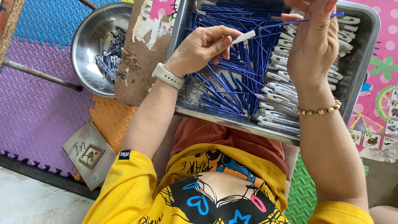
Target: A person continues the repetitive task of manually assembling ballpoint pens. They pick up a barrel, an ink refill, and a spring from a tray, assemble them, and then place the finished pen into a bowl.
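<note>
Hands over a steel tray (365,49) on the lap. Left hand (203,45) pinched shut on a short white tube (243,37), above the tray's middle. Right hand (313,39) closed around a thin blue refill (290,21), held level near the far right corner. Loose blue refills (232,83) heaped mid-tray, white pen parts (282,91) along the right edge. Probably light, springy, slick plastic; best gripped near one end, gently. Round steel bowl (89,37) left, on foam mats (37,103).
</note>
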